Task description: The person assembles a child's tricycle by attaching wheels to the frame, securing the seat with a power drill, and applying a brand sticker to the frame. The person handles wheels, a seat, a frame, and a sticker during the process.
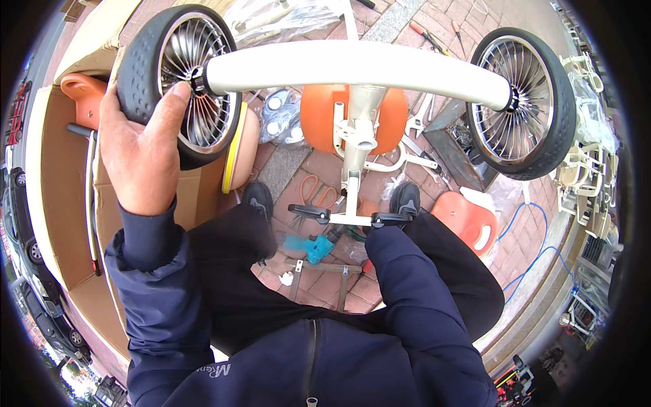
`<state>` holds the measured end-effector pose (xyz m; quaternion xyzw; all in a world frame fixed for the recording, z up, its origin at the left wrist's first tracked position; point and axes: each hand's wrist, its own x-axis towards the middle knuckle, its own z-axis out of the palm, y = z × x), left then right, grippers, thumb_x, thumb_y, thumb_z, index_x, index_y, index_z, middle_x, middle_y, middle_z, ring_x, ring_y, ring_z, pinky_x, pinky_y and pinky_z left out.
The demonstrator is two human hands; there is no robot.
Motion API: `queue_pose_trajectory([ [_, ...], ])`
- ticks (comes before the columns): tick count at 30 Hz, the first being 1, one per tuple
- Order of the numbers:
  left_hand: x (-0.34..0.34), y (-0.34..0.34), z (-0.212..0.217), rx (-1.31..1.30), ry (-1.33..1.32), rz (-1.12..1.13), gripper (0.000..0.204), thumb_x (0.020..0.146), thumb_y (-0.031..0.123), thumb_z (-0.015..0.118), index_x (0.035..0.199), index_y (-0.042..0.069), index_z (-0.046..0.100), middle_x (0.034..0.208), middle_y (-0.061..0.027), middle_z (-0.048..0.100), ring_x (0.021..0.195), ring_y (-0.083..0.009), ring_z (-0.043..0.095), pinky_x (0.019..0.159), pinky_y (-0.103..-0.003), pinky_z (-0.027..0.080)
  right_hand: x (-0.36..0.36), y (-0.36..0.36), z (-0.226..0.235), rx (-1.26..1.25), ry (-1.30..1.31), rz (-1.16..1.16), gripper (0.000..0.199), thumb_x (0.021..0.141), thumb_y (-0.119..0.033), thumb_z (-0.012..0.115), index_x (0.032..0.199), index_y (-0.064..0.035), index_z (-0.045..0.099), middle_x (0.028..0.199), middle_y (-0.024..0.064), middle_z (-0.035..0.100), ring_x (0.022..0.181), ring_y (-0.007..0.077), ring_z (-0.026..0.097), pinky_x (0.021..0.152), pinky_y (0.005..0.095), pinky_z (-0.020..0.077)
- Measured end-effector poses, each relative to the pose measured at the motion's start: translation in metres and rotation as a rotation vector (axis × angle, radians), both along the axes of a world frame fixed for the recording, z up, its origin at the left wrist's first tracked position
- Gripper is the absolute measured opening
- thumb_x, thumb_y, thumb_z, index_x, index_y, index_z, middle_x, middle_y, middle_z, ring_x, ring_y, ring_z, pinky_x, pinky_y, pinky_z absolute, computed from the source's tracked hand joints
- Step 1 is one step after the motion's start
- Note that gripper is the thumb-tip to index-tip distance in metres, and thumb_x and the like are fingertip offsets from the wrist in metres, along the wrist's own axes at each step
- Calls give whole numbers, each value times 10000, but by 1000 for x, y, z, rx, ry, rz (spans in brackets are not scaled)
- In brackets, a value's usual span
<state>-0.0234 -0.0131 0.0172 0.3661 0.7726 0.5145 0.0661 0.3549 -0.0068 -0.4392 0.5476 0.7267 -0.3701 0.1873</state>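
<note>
My left hand (144, 156) grips the left black-tyred wheel (224, 125), thumb on the rim near the hub and fingers round the back of the tyre. A thick curved white axle tube (352, 64) joins it to a matching wheel (522, 102) at the right. From the tube's middle, a white tricycle-like frame (358, 149) runs toward me, ending in a crossbar with two black pedals (392, 219). My right sleeve reaches up to the right pedal. Beyond the cuff my right hand (367, 206) is mostly hidden behind the crossbar, its fingers not visible.
A cardboard box (64, 197) stands at the left with an orange seat part (85, 98) in it. On the brick paving lie a teal power tool (317, 248), a wrench (416, 122), an orange panel (466, 220) and a blue hose (542, 241). White metal parts (583, 173) are piled far right.
</note>
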Motion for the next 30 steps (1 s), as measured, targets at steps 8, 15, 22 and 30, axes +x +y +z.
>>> queue_pose_trajectory([
  [8, -13, 1, -13, -96, 344, 108, 702, 736, 467, 808, 1113, -88, 603, 992, -282, 697, 964, -416, 692, 883, -437, 535, 83, 87, 114, -22, 61, -25, 303, 801, -199, 737, 1026, 2, 717, 967, 236, 716, 967, 412, 686, 849, 440, 532],
  [15, 6, 3, -11, -79, 291, 107, 650, 759, 375, 793, 1161, -77, 557, 1044, -287, 675, 998, -445, 668, 898, -464, 527, 82, 114, 234, -150, -179, 47, 294, 860, -220, 670, 1020, 16, 739, 815, 155, 733, 740, 263, 734, 723, 378, 572],
  [22, 21, 12, -4, -20, 327, 103, 721, 768, 263, 791, 1331, -58, 475, 1179, -281, 628, 1110, -426, 620, 969, -450, 490, 96, 187, 323, -35, -148, 46, 292, 828, -148, 709, 1065, 22, 716, 760, 139, 714, 622, 205, 698, 595, 351, 551],
  [30, 26, 18, -8, -16, 375, 136, 823, 777, 248, 793, 1417, -85, 397, 1328, -301, 540, 1231, -426, 549, 1057, -440, 436, 24, 156, 422, 103, 371, 187, 260, 884, -66, 677, 1117, 49, 678, 787, 86, 673, 699, 163, 649, 663, 311, 518],
])
